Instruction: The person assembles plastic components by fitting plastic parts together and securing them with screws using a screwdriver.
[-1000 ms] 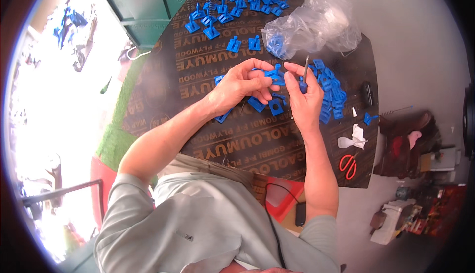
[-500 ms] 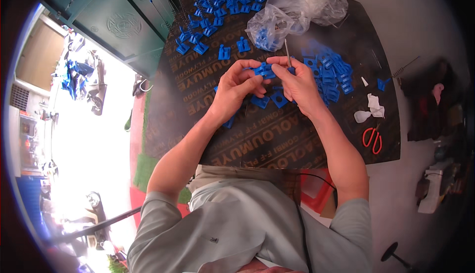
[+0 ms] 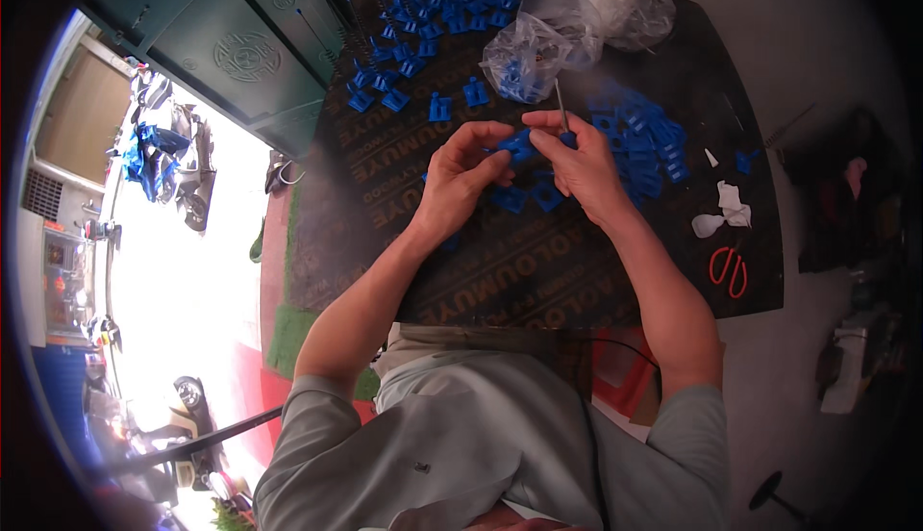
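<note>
With fingers drawn close, my left hand [image 3: 458, 173] pinches the part [image 3: 519, 145] above the table [image 3: 558, 276] while my right hand [image 3: 585, 167], curled round a driver [image 3: 561, 103], thumbs its right end, seemingly adjusting it, which calls for steadiness next.

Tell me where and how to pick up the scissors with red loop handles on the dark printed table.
Best gripped, I'd judge, by the red loop handles, from the person's near side of the dark printed table: they lie flat, loops nearest the person, with the hard-to-see blade end pointing away toward the crumpled white paper.
</note>
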Available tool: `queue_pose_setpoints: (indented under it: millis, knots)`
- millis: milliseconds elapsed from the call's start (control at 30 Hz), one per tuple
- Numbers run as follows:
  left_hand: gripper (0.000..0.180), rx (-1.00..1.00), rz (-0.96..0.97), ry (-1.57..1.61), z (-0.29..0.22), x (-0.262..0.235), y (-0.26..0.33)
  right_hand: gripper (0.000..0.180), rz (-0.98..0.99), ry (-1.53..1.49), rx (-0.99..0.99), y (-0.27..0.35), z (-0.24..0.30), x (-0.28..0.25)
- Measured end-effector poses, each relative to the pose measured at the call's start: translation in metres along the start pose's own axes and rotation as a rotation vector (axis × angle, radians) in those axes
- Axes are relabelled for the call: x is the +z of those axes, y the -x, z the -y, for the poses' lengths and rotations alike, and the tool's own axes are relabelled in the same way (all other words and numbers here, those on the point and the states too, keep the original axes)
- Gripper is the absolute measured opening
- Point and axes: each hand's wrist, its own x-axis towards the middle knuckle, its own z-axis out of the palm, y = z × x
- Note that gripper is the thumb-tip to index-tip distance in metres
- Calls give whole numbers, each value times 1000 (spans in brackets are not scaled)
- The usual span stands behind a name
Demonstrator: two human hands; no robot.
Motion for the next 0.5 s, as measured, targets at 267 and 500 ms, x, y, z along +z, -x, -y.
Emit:
queue_pose_setpoints:
  millis: [267,500]
  knots:
    - [30,-42,6,-31,-2,1,0,23,9,9,-62,1,1,1]
    - [18,23,-92,-50,2,-1,0,22,-124,126,-239,0,-4,4]
